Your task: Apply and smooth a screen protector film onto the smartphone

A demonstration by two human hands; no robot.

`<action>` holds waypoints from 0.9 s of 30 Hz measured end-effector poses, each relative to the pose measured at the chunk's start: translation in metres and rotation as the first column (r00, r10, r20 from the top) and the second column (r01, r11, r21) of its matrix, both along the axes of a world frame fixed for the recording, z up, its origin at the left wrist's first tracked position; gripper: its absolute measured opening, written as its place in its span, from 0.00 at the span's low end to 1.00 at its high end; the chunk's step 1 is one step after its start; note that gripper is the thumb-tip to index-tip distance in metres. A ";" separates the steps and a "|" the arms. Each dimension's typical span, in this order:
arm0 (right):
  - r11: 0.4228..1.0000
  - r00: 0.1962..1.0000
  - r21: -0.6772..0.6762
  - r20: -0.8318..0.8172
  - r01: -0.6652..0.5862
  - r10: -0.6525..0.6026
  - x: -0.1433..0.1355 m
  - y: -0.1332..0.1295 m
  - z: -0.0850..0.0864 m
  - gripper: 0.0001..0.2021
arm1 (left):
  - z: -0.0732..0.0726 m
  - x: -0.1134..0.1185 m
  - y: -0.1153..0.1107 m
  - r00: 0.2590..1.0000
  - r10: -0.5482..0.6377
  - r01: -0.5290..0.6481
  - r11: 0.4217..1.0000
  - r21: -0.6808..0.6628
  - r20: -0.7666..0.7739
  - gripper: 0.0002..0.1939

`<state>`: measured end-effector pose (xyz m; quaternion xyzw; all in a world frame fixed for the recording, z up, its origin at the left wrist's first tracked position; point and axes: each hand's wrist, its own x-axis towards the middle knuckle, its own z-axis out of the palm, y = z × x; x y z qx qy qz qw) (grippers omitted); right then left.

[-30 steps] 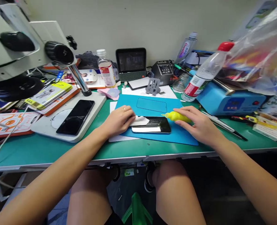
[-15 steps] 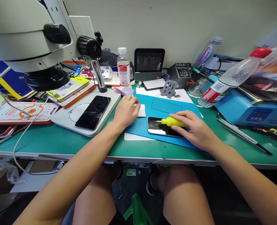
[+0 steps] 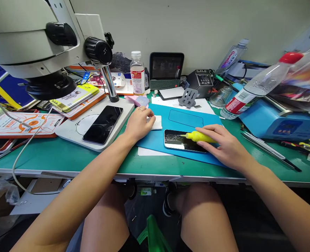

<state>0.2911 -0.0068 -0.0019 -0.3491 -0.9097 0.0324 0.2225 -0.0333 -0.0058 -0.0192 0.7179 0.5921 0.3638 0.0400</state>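
Observation:
My right hand (image 3: pixel 223 145) is wrapped round a small yellow squeeze bottle (image 3: pixel 201 136), its thin tip pointing left over a phone (image 3: pixel 176 140). That phone lies on a blue mat (image 3: pixel 155 141), with streaky marks on the left part of its dark glass. My left hand (image 3: pixel 140 122) rests at the mat's left edge, fingers curled beside a folded white cloth (image 3: pixel 157 122); whether the fingers grip it is hidden. Another dark phone (image 3: pixel 103 125) lies on the microscope's white base (image 3: pixel 73 131).
A microscope (image 3: pixel 50 52) looms at the left. Behind the mat stand a labelled bottle (image 3: pixel 137 75), a small screen (image 3: pixel 167 66) and a grey slotted piece (image 3: pixel 188 97). At right are a red-capped bottle (image 3: pixel 260 84), a blue machine (image 3: pixel 283 119) and tweezers (image 3: pixel 270 150).
My right hand and the yellow bottle have moved slightly right over the phone. My left hand has barely moved. The whole view has shifted a little.

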 end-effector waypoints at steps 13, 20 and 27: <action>0.999 0.999 0.019 -0.023 0.045 -0.045 0.039 -0.006 -0.005 0.20 | -0.005 -0.001 0.001 0.999 -0.033 0.035 0.997 -0.064 0.032 0.05; 0.998 0.998 0.033 -0.025 0.061 -0.060 0.052 -0.008 -0.004 0.20 | -0.007 -0.001 0.002 0.999 -0.020 0.023 0.996 -0.083 0.038 0.04; 0.995 0.994 0.001 -0.050 0.099 -0.098 0.065 -0.011 -0.006 0.20 | -0.006 0.000 0.002 0.999 -0.016 0.020 0.996 -0.086 0.048 0.05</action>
